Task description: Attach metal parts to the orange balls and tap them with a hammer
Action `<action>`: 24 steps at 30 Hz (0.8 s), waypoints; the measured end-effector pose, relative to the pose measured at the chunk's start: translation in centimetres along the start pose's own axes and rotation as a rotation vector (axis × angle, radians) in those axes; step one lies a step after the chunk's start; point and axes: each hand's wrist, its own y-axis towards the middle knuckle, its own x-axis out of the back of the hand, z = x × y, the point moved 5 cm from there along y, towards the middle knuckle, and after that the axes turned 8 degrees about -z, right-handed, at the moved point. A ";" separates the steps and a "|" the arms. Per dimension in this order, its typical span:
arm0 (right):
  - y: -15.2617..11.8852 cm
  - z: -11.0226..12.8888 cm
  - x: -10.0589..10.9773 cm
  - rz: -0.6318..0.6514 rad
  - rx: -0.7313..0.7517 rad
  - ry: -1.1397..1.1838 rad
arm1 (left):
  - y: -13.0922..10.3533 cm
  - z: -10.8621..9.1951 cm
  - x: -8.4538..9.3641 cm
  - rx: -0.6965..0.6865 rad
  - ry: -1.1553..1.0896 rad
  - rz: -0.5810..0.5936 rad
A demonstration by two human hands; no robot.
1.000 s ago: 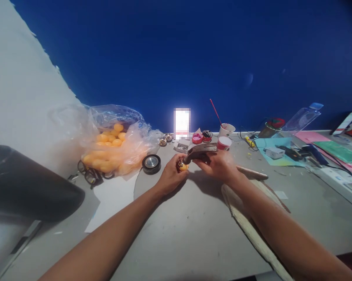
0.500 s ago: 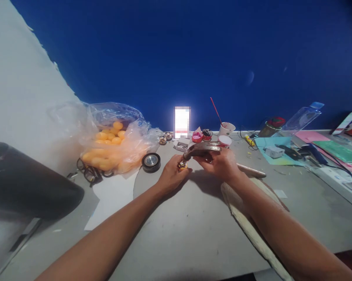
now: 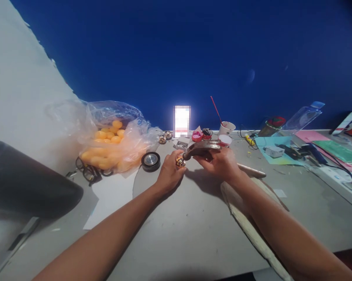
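Observation:
My left hand [image 3: 169,171] is closed around a small orange-gold ball [image 3: 180,162] covered with shiny metallic pieces. In my right hand [image 3: 223,166] is a claw hammer [image 3: 203,147], held close to its head, with the round striking face pointing left. That face is just to the right of the ball; whether they touch I cannot tell. Most of the hammer's handle is hidden by my hand and forearm. Beyond my left hand lie two similar shiny balls [image 3: 163,139] and a small grey tray [image 3: 182,145] of tiny bits.
At left are a clear bag [image 3: 129,136] of orange balls, eyeglasses [image 3: 89,175], a black round container [image 3: 150,161] and a dark cylinder [image 3: 32,183]. A lit phone [image 3: 182,121] leans on the wall. Paper cups [image 3: 227,128], a bottle [image 3: 303,116] and coloured papers [image 3: 338,150] are at right.
My left hand has shifted slightly left with the ball, and its fingers have changed position. More of the ball's studded side now shows. The hammer has barely moved.

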 end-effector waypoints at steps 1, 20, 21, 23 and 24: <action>0.0 0.0 -0.1 0.016 0.000 0.000 | 0.0 -0.1 0.0 -0.015 0.027 -0.005; 0.0 1.2 -0.1 0.067 0.051 -0.002 | -0.2 0.0 -0.3 -0.052 0.071 0.032; -0.1 1.3 -0.3 0.095 0.057 -0.001 | -0.1 0.0 -0.4 -0.032 0.066 0.042; -0.2 1.4 -0.5 0.135 0.067 -0.005 | -0.1 0.1 -0.3 0.009 0.079 0.041; -0.2 1.4 -0.5 0.136 0.068 -0.003 | 0.0 0.2 -0.3 0.023 0.088 0.036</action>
